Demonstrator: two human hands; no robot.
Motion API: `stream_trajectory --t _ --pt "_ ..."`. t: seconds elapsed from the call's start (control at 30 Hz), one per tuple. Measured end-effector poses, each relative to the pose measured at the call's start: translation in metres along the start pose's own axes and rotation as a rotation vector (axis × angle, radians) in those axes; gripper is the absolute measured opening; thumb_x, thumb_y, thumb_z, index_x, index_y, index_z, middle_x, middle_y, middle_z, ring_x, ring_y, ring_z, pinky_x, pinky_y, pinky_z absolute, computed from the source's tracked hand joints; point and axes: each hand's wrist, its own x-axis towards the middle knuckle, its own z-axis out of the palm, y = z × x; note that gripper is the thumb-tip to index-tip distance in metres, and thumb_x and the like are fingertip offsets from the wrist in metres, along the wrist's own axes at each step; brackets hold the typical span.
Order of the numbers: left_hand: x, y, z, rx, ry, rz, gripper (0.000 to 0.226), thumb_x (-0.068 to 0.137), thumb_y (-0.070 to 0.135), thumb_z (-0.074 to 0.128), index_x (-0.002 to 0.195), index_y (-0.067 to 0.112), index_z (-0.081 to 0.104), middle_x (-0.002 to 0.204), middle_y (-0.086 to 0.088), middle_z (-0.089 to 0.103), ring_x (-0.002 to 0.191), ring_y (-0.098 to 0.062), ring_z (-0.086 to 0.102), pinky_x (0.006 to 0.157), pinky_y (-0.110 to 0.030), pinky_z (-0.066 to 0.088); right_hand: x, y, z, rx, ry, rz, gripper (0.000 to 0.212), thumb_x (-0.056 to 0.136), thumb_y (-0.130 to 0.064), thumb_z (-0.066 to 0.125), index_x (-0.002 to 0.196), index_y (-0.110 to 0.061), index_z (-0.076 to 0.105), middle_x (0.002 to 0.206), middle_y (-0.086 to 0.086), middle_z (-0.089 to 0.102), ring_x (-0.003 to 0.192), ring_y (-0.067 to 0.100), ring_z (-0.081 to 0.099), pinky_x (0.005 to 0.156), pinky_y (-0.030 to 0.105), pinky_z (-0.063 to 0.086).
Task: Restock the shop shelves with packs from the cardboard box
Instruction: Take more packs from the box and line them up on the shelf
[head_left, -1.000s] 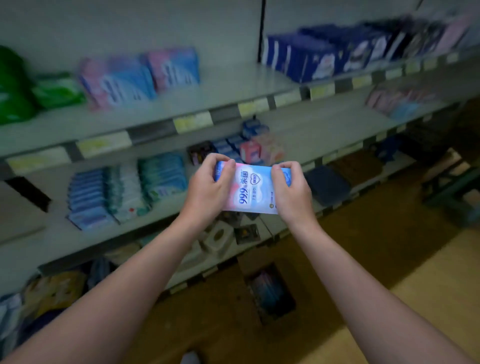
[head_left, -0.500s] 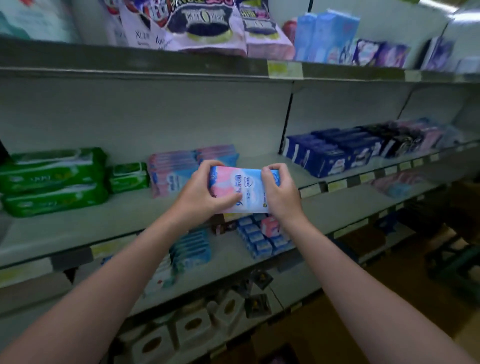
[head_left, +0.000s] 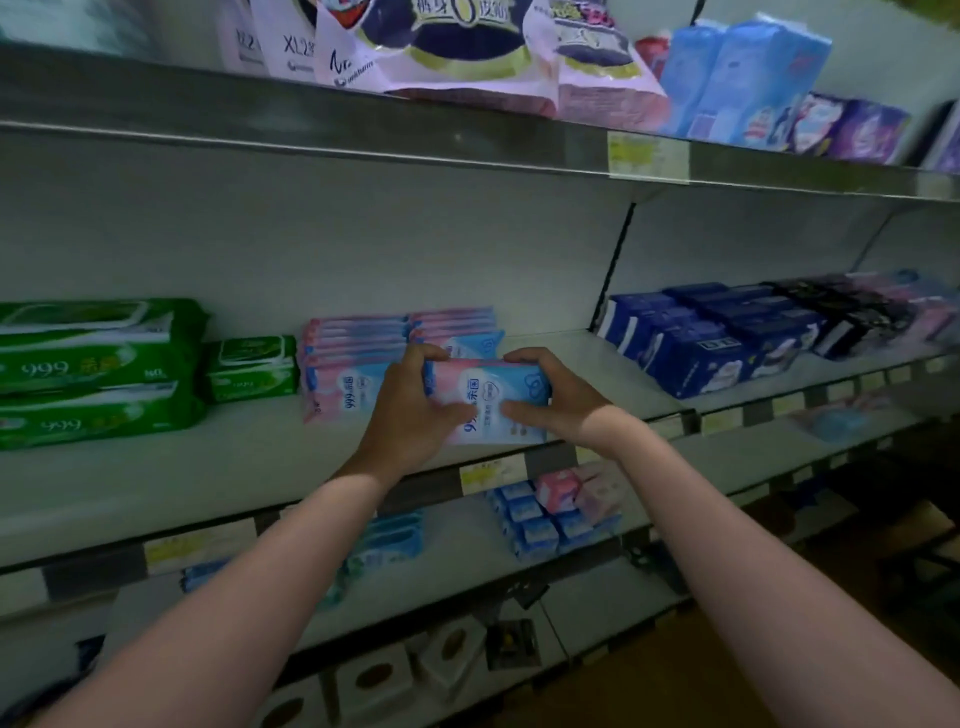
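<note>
A pink-and-blue wipes pack (head_left: 488, 397) is held between both hands over the front of the middle shelf (head_left: 208, 478). My left hand (head_left: 410, 415) grips its left end, fingers over the top and thumb on the face. My right hand (head_left: 558, 397) grips its right end the same way. Just behind and to the left stands a stack of matching pink-and-blue packs (head_left: 358, 358). The cardboard box is out of view.
Green wipes packs (head_left: 98, 369) lie at the left of the same shelf, dark blue packs (head_left: 696, 338) at the right. Large bags (head_left: 447, 47) overhang the upper shelf. Lower shelves hold small blue packs (head_left: 540, 519) and white boxes (head_left: 374, 675).
The view has risen from the floor and box to the shelves. Both hands carried the pack up and forward to the middle shelf, next to the matching stack.
</note>
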Motion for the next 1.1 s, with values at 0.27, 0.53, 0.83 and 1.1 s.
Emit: stream_trajectory --t 0.27,0.53,0.83,1.1 --pt "0.034 -0.023 0.05 0.127 0.17 -0.094 0.055 0.068 0.007 0.081 0.106 0.025 0.045 0.109 -0.006 0.043 0.083 -0.009 0.049 0.067 -0.01 0.039 0.073 0.051 -0.016 -0.024 -0.076 -0.135 0.043 0.082 -0.008 0.073 0.108 -0.028 0.047 0.118 0.003 0.052 0.093 0.004 0.056 0.072 0.011 0.05" --pt "0.057 -0.037 0.081 0.503 0.207 -0.115 0.05 0.086 0.007 0.065 0.13 0.012 0.042 0.13 -0.011 0.033 0.103 -0.027 0.054 0.087 -0.036 0.05 0.134 0.099 -0.012 -0.048 -0.095 -0.209 0.041 0.082 -0.002 0.071 0.107 -0.021 0.045 0.123 0.011 0.043 0.104 0.021 0.055 0.067 0.017 0.052" --pt "0.067 -0.06 0.098 1.05 0.043 0.04 0.067 0.083 0.005 0.056 0.145 0.007 0.031 0.152 -0.02 0.022 0.144 -0.038 0.013 0.117 -0.049 0.019 0.167 0.128 0.007 -0.013 0.066 -0.17 0.049 0.079 0.003 0.072 0.119 -0.016 0.049 0.12 0.006 0.031 0.114 0.019 0.045 0.066 0.0 0.044" --pt "0.08 -0.074 0.074 1.186 0.095 -0.197 0.071 0.095 0.02 0.041 0.152 0.021 -0.001 0.159 -0.015 -0.006 0.146 -0.036 -0.011 0.119 -0.051 0.002 0.177 0.117 0.018 -0.026 0.063 -0.171 0.065 0.08 0.001 0.069 0.135 -0.016 0.038 0.15 0.011 0.012 0.13 0.011 0.028 0.091 -0.003 0.027"
